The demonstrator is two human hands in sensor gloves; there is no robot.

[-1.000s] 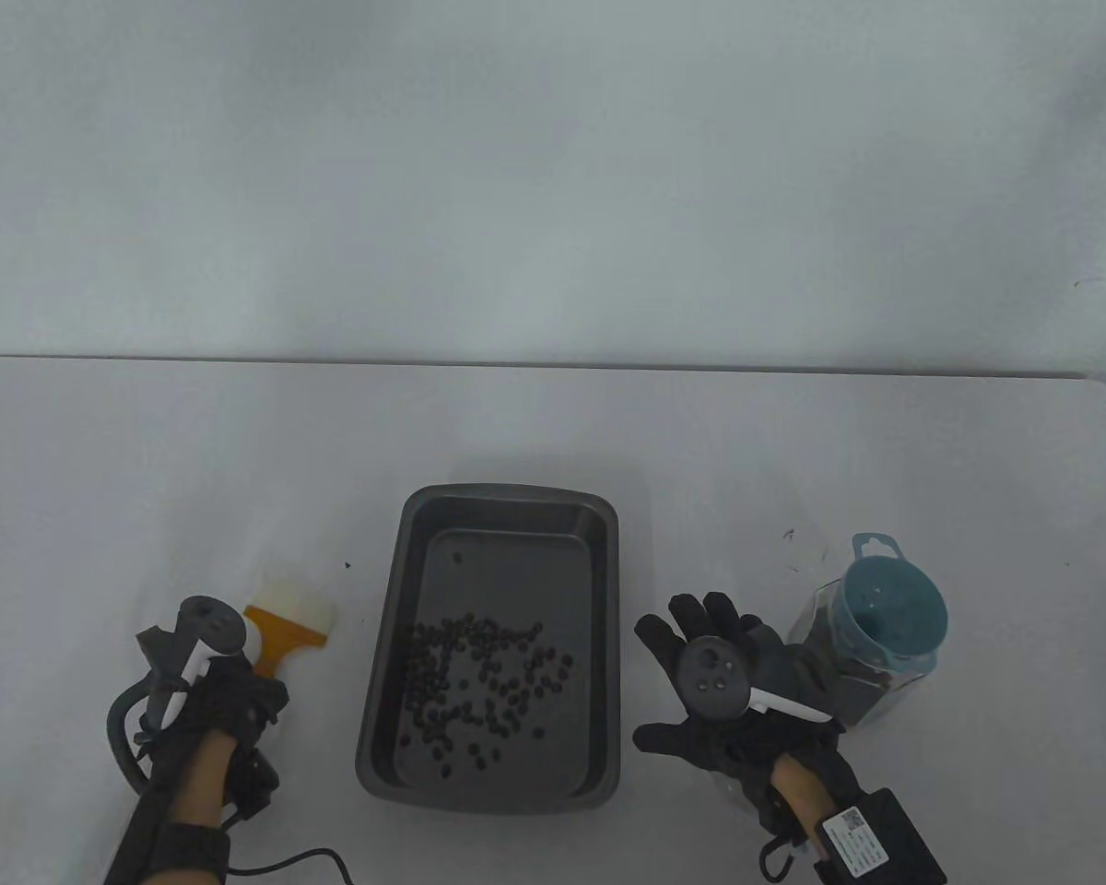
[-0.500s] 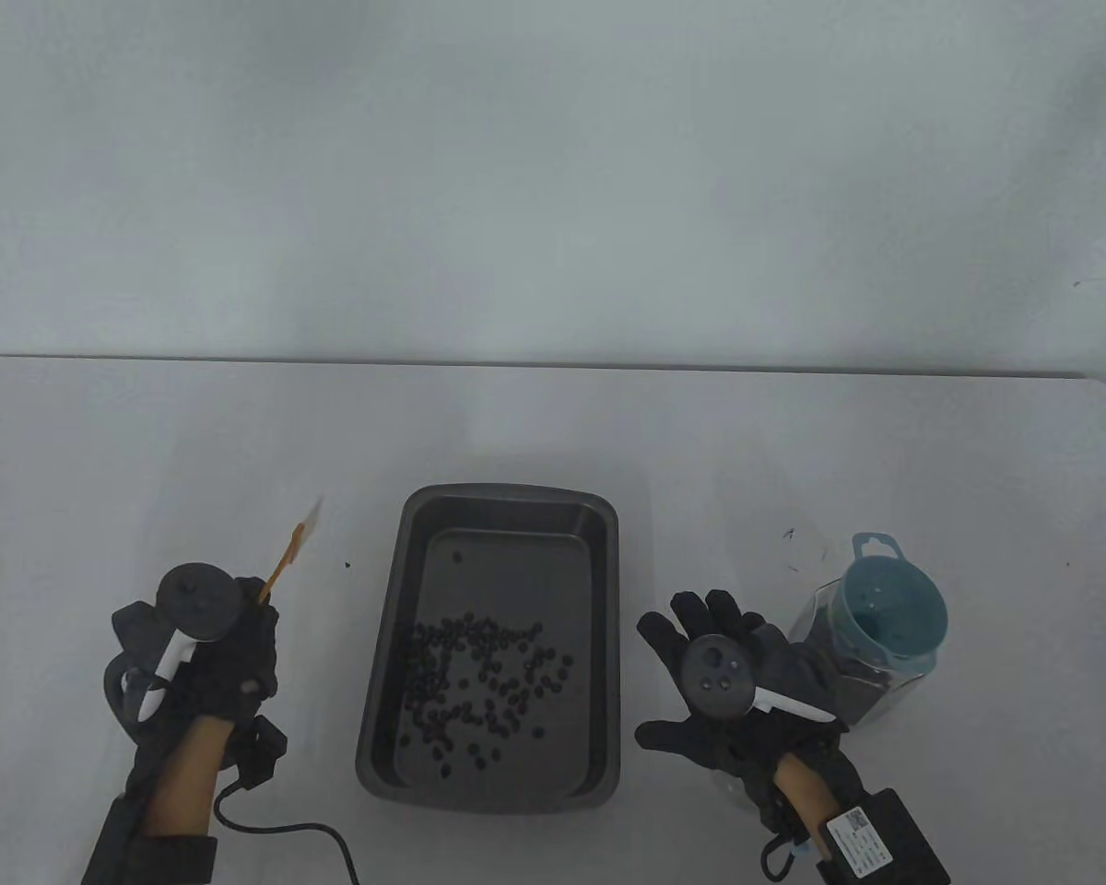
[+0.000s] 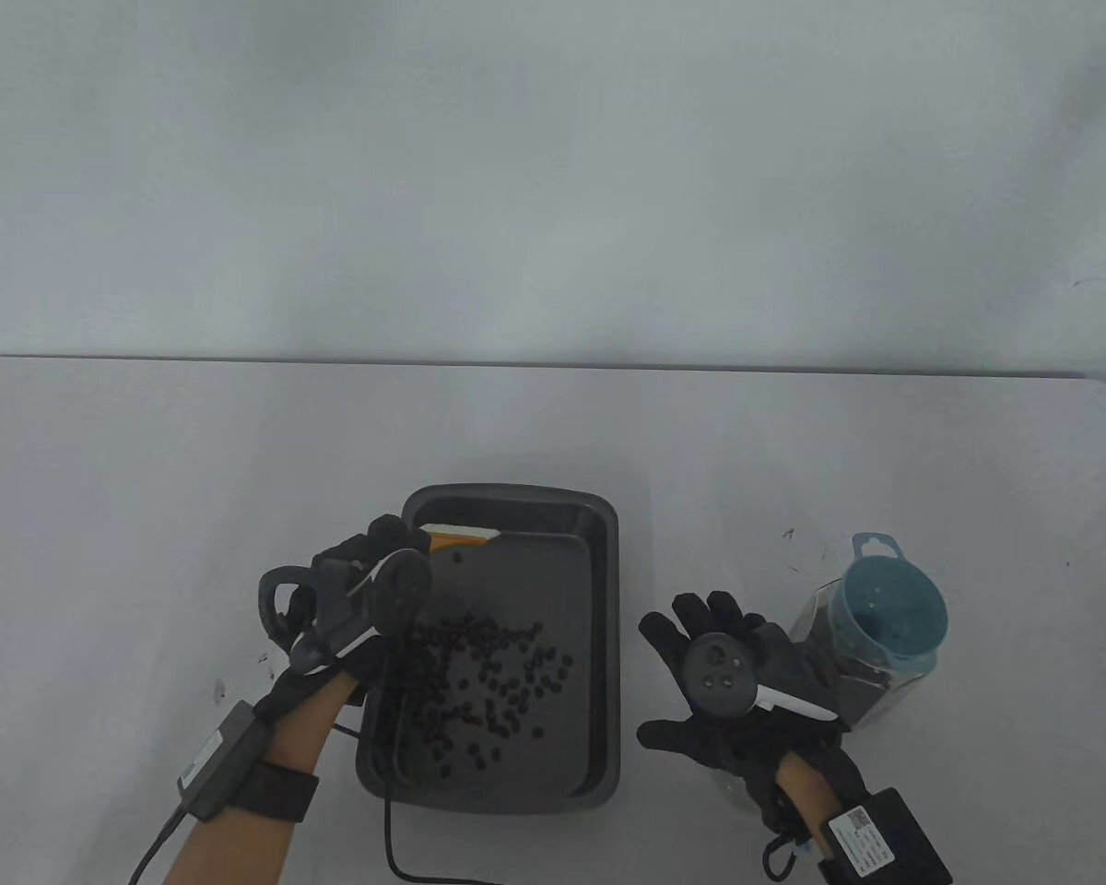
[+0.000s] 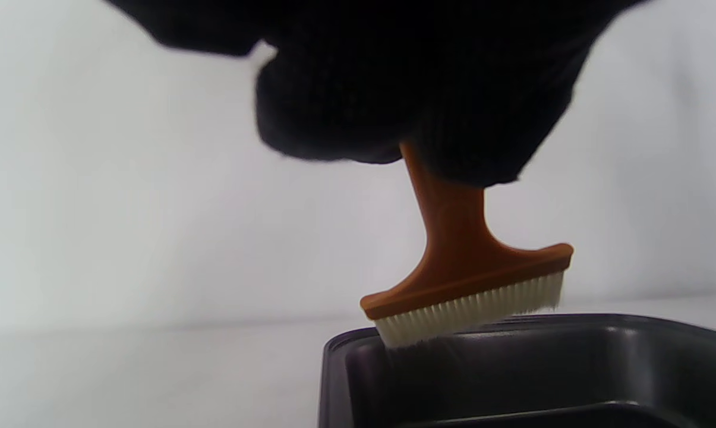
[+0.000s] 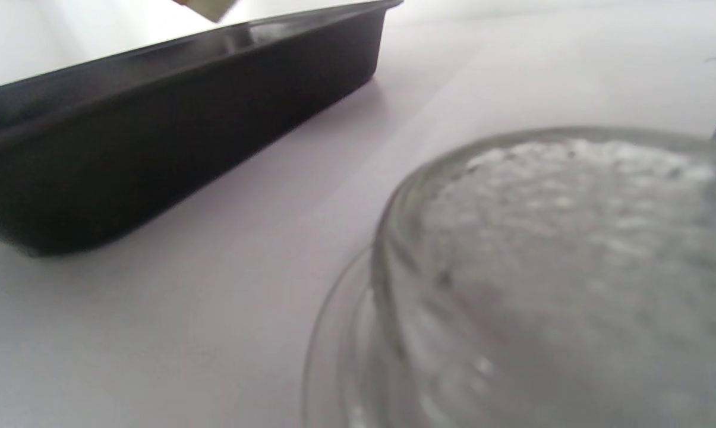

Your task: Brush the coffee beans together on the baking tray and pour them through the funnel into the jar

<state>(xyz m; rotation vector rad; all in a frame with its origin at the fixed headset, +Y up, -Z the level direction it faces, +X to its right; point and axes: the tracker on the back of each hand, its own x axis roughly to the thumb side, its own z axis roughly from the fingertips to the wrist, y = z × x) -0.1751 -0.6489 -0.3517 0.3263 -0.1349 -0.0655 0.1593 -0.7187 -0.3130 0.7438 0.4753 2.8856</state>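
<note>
Dark metal baking tray (image 3: 608,645) mid-table, coffee beans (image 3: 479,673) scattered inside | left hand (image 3: 369,590) grips orange brush (image 4: 470,279), bristles at tray's far-left corner | right hand (image 3: 719,682) beside tray, fingers spread, holding nothing | blue funnel (image 3: 889,613) sits in jar (image 3: 866,691), right of tray

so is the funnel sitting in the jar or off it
In the jar. The table view shows the blue funnel seated upright in the mouth of the jar, wide end up, beside the right hand.
</note>
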